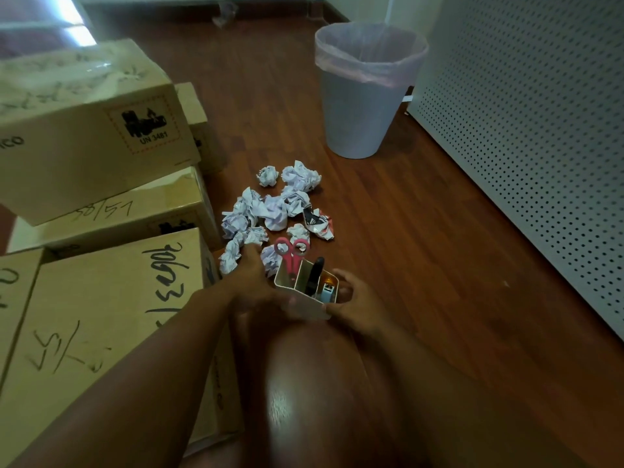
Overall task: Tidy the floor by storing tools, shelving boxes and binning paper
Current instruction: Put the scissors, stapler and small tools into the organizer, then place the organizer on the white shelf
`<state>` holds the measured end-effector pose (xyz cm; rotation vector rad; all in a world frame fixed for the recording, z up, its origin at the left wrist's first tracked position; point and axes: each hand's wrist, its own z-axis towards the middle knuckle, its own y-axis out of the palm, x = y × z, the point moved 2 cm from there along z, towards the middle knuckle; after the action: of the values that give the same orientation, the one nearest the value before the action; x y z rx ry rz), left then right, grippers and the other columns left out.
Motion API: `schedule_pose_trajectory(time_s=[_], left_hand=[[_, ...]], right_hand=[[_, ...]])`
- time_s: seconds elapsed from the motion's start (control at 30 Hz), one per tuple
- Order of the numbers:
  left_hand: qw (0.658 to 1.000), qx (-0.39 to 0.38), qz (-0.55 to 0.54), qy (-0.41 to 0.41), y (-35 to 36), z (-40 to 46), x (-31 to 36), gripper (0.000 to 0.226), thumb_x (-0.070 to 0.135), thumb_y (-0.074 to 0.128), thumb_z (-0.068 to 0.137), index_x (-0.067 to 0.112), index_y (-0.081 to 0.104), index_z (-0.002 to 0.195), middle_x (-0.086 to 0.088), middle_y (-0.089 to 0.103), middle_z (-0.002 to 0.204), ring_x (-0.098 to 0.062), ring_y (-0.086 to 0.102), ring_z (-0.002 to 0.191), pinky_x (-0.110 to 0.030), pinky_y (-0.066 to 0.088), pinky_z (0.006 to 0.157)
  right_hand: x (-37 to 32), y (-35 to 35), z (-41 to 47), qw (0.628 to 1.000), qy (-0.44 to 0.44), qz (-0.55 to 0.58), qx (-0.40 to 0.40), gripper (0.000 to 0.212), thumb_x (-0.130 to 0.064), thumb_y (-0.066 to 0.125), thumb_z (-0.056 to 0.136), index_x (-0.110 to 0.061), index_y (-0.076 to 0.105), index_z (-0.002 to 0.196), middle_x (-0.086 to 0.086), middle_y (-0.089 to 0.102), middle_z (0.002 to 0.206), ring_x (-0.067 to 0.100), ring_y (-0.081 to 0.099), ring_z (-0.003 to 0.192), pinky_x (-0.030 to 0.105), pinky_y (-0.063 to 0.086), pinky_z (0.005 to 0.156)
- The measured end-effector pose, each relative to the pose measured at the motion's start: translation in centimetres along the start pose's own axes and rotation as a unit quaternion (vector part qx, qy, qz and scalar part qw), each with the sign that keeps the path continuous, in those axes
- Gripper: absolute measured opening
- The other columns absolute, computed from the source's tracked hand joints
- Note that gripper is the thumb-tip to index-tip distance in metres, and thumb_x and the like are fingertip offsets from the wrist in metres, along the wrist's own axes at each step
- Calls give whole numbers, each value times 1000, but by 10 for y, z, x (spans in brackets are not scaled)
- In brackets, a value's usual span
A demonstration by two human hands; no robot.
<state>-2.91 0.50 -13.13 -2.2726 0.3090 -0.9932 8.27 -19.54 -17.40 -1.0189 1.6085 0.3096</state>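
Observation:
A white divided tool holder [305,307] is held low over the wooden floor between both hands. My left hand [251,282] grips its left side and my right hand [354,297] grips its right side. Pink-handled scissors [290,253] stand in its far compartment, a black tool [315,273] in the middle, and a small blue and orange item [327,288] at the right. Several crumpled paper balls [277,211] lie on the floor just beyond the holder. A grey bin [363,106] with a pink liner stands behind them. Cardboard boxes [94,298] are stacked at the left.
A white perforated panel [526,130] runs along the right side. More stacked cardboard boxes [81,119] fill the upper left. A crumpled clear wrapper [224,13] lies by the far wall. Bare wooden floor [422,238] stretches between the paper and the panel. My knee fills the lower middle.

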Motion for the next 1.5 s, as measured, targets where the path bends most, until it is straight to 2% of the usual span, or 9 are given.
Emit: schedule_pose_trajectory(time_s=[0.13,0.33,0.47,0.6,0.83,1.13,1.23,1.37,1.5], left_hand=[[996,-85,-28,1,17,7,-10,29,8,76,71,-3,72,98,-17,74,89,-33,73,83,-47,61,74],[955,-55,-293,11,30,-5,-4,74,-11,73,75,14,29,130,-3,57,109,-20,62,96,-29,58,59],[973,-23,-222,58,39,-4,-6,113,19,93,55,23,24,143,5,53,134,-17,59,117,-33,57,89],[973,49,-207,87,67,-15,7,131,24,98,51,23,12,150,15,44,131,-4,49,118,4,40,73],[968,144,-180,101,62,-8,18,103,12,91,61,16,25,141,28,37,110,9,47,100,10,30,67],[974,71,-126,175,-14,14,66,93,21,90,55,37,31,125,27,54,106,4,58,94,-9,49,69],[961,50,-119,247,-52,6,120,92,25,88,48,35,42,127,13,66,109,-7,68,95,-30,60,76],[937,47,-109,329,-93,-32,213,79,22,90,51,34,50,118,8,72,100,-8,71,88,-26,58,71],[903,-1,-99,418,-116,-80,301,76,28,92,57,36,50,121,11,71,104,-1,69,93,-22,58,76]], right_hand=[[-2,14,-4,997,-30,-72,23,67,-22,89,69,-29,57,127,-12,49,114,7,59,101,18,52,81],[6,12,-11,995,-17,-83,-50,69,-7,83,74,-45,49,119,-8,52,115,10,56,103,15,52,75],[7,13,1,999,6,-47,-17,75,6,72,79,-37,47,136,-3,50,138,18,53,125,37,58,91],[-6,11,23,1000,4,9,-5,84,12,57,87,-33,33,153,-8,42,151,14,49,134,42,56,97],[-30,24,52,995,23,87,-39,69,24,40,88,-34,57,121,-14,66,109,12,64,113,34,57,93],[-92,-24,50,987,-17,153,54,65,23,40,90,-30,56,125,-11,70,110,-1,71,93,16,52,68],[-144,-74,26,984,-41,136,103,59,22,44,90,-18,54,133,-3,72,110,-2,71,86,13,49,64],[-229,-144,-28,978,-77,95,170,57,23,43,91,-5,48,140,7,65,126,-10,68,85,11,51,71],[-293,-202,-98,960,-103,40,257,56,12,49,94,-21,54,139,-10,64,128,-6,65,105,21,50,101]])
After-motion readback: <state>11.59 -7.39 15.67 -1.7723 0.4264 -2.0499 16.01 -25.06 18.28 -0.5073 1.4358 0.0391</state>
